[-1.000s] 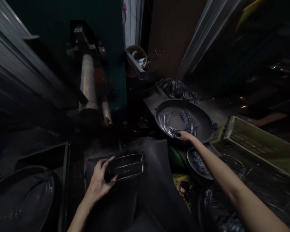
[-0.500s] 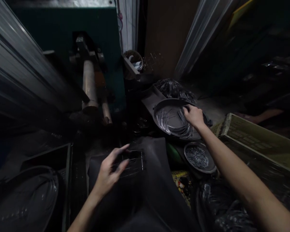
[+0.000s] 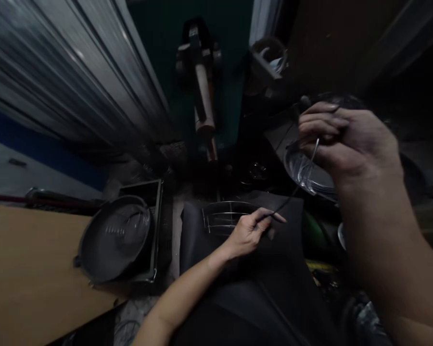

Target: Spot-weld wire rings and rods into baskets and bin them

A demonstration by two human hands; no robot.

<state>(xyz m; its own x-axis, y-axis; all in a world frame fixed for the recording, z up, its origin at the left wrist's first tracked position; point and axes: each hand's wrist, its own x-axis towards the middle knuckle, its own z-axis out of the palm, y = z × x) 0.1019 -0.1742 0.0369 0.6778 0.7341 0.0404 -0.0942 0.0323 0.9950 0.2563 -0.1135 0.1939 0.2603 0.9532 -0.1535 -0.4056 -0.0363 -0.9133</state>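
Note:
My right hand [image 3: 350, 139] is raised at the right, fingers curled around a thin metal wire [image 3: 315, 151] whose lower part sticks out beneath them. The wire seems to curve down to my left hand [image 3: 248, 233], which pinches its lower end between thumb and fingers. Just behind my left hand, a small wire grid frame [image 3: 216, 214] lies on the dark apron [image 3: 288, 206] over my lap; my left hand hides part of it. Partly hidden by my right hand, a round pan [image 3: 290, 166] holds several curved wires.
At the left, a round dark pan [image 3: 101, 254] with a few wire pieces sits on a crate [image 3: 159, 211]. A green machine [image 3: 155, 29] with a bar [image 3: 203, 86] stands ahead. A wooden board [image 3: 29, 269] lies at the lower left. A basket [image 3: 254, 50] is at the back.
My right hand has come up from the wire pan and nearer, now with a wire in it. My left hand has closed from open onto the wire's end. The view has turned left.

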